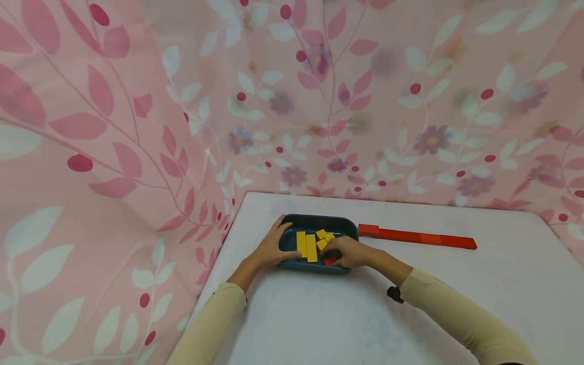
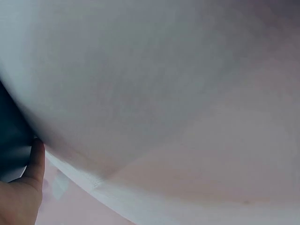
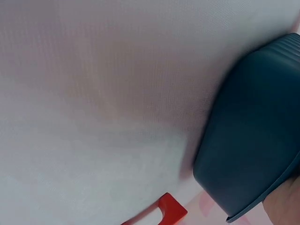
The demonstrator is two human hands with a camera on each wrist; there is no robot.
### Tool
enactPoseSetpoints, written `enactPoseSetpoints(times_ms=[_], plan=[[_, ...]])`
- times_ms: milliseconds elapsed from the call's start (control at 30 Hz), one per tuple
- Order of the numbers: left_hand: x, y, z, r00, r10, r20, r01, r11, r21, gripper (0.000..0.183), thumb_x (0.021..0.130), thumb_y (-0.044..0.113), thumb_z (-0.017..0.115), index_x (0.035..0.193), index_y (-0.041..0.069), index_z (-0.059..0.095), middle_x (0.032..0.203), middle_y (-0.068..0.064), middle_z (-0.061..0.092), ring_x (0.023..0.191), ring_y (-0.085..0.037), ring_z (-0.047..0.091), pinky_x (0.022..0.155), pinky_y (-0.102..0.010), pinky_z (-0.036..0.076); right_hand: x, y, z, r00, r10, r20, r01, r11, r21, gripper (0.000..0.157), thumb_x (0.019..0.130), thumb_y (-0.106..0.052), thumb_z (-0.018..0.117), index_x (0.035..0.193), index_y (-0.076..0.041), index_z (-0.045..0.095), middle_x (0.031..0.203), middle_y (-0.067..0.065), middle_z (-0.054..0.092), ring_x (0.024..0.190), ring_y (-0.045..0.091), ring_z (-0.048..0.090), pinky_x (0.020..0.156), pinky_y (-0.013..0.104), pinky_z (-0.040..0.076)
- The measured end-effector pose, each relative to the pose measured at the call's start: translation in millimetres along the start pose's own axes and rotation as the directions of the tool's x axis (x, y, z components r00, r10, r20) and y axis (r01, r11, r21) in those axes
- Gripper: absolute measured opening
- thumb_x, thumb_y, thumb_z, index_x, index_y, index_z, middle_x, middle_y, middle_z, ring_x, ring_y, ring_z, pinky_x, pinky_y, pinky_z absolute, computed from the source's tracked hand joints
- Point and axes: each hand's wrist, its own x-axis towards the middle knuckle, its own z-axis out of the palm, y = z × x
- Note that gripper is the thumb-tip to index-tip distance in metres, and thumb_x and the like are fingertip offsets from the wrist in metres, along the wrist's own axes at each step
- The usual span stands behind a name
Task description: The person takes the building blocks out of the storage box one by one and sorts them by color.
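Note:
A dark blue tray [image 1: 315, 268] with rounded corners stands on the white table. My left hand [image 1: 271, 246] grips its left end, with the thumb reaching over the front and the fingers at the back left corner. Inside the tray, two long yellow blocks [image 1: 301, 244] lie side by side, and several small yellow blocks [image 1: 322, 234] are grouped to their right. My right hand [image 1: 349, 252] reaches over the right end into the tray. Its fingertips are bent down onto a red block [image 1: 329, 262], which is mostly hidden beneath them.
A row of red blocks [image 1: 410, 235] runs rightward along the table from the tray's back right corner; its left end stands taller. Pink floral cloth [image 1: 319, 101] hangs behind and to the left of the white table [image 1: 319, 314].

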Motion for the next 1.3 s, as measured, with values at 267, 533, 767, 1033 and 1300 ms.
enactPoseSetpoints(times_ms=[267,533,767,1033,1300], plan=[[0.7,-1.6,0.7,1.0,-0.013,0.003,0.013,1.0,0.003,0.102,0.073,0.065,0.077,0.155,0.025,0.032,0.168,-0.001,0.005,0.151,-0.029,0.022,0.116,-0.058,0.031,6.9,-3.5,1.6,0.989,0.144,0.035,-0.143,0.99,-0.012,0.035,0.087,-0.008,0.074,0.121,-0.019,0.071,0.118,-0.005,0.068,0.102,0.014,0.055,0.102,0.041,0.051],[5.1,0.4,-5.2,1.0,-0.012,0.008,0.012,1.0,0.004,0.102,0.073,0.064,0.077,0.155,0.024,0.031,0.168,0.001,0.004,0.151,-0.029,0.022,0.116,-0.058,0.03,14.1,-6.4,-2.6,0.976,0.219,0.007,-0.217,0.97,-0.107,0.032,0.086,-0.011,0.076,0.116,-0.02,0.073,0.108,-0.006,0.068,0.099,0.015,0.054,0.104,0.046,0.048],[1.3,0.3,-1.1,1.0,-0.011,-0.002,0.011,1.0,-0.001,0.101,0.073,0.065,0.076,0.154,0.024,0.032,0.168,0.0,0.005,0.151,-0.03,0.022,0.116,-0.059,0.031,11.6,-6.3,3.5,0.977,0.211,-0.033,-0.214,0.97,-0.117,0.032,0.085,-0.016,0.078,0.116,-0.016,0.072,0.106,-0.003,0.067,0.101,0.017,0.056,0.103,0.046,0.049],[-13.1,1.0,20.9,0.999,-0.018,0.04,0.018,1.0,0.004,0.102,0.074,0.067,0.074,0.155,0.023,0.032,0.168,-0.003,0.005,0.151,-0.031,0.021,0.115,-0.059,0.032,-9.1,0.5,24.2,0.985,0.144,-0.097,-0.151,0.986,-0.068,0.036,0.085,-0.025,0.078,0.118,-0.015,0.07,0.109,-0.004,0.065,0.096,0.012,0.055,0.094,0.038,0.055],[-5.1,1.7,8.4,1.0,-0.01,-0.013,0.01,1.0,0.005,0.098,0.075,0.063,0.076,0.154,0.025,0.033,0.168,0.0,0.007,0.151,-0.029,0.022,0.115,-0.059,0.032,-2.1,2.8,10.9,0.989,0.059,-0.138,-0.061,0.998,-0.008,0.037,0.089,-0.022,0.073,0.125,-0.013,0.066,0.115,0.001,0.065,0.092,0.013,0.054,0.087,0.032,0.056]])
